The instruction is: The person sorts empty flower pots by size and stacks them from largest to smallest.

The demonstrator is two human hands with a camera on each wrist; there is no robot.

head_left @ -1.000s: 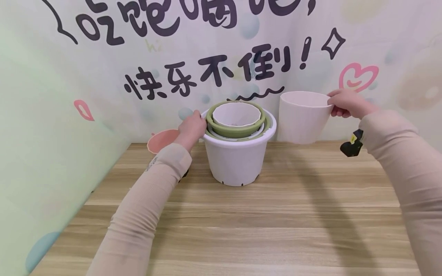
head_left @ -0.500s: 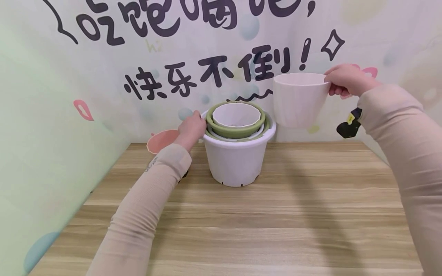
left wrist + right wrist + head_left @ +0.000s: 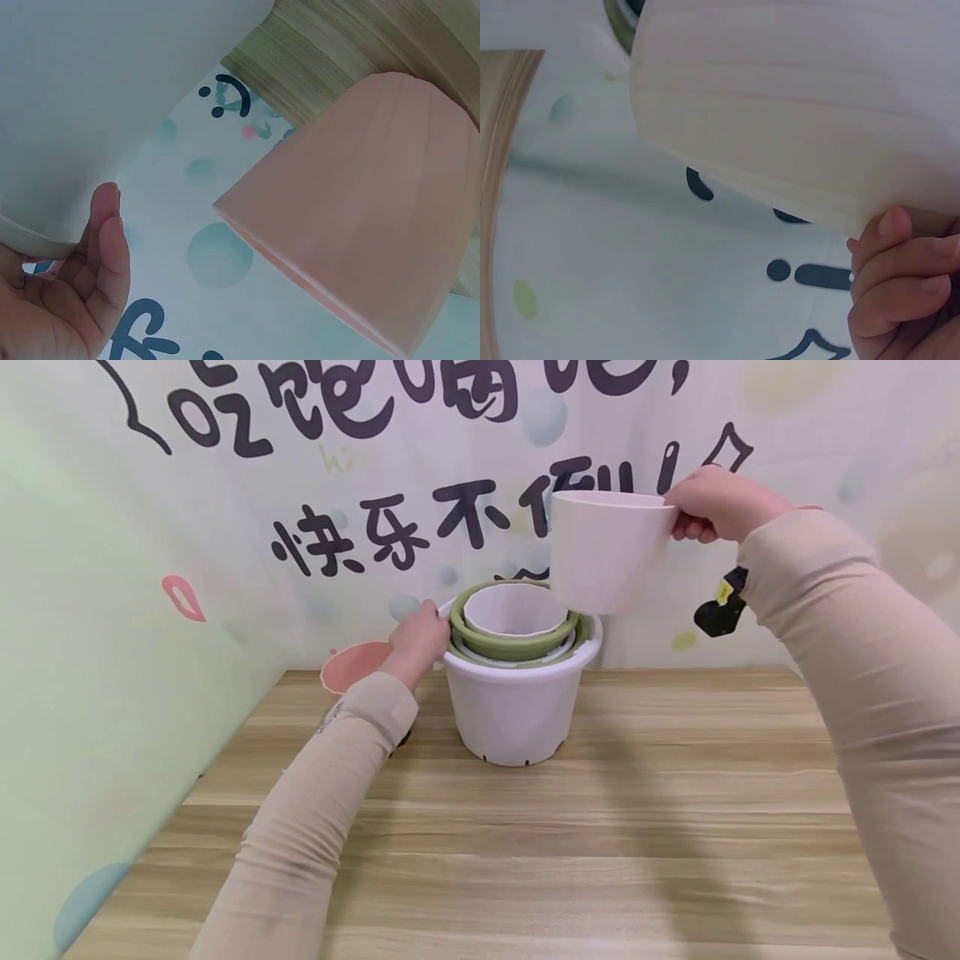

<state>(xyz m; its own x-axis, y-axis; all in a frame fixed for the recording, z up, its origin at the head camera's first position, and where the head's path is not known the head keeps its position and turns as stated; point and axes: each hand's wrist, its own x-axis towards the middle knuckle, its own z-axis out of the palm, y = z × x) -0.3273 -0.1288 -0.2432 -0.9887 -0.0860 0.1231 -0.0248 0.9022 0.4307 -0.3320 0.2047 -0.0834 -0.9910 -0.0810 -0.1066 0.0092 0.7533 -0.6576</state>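
A large white flowerpot [image 3: 513,714] stands on the table with smaller pots nested in it: a green pot [image 3: 517,649] and, innermost, a small white pot [image 3: 517,610]. My left hand [image 3: 417,639] grips the left side of the large pot's rim; in the left wrist view the fingers curl at that rim. In the air, up and right of the stack, my right hand [image 3: 720,503] pinches the rim of another white flowerpot [image 3: 611,552]. Its lower left part overlaps the stack's right edge in the head view. The right wrist view shows curled fingers [image 3: 900,300] at its rim.
A pink pot [image 3: 352,667] stands left of the stack, partly behind my left hand and forearm. The wooden table [image 3: 480,860] runs to a wall cloth [image 3: 360,610] with black lettering behind. A black device [image 3: 720,610] hangs at my right wrist.
My right hand has lifted the white flowerpot and carried it left, from beside the stack to above its right edge. My left hand stays on the large pot's rim.
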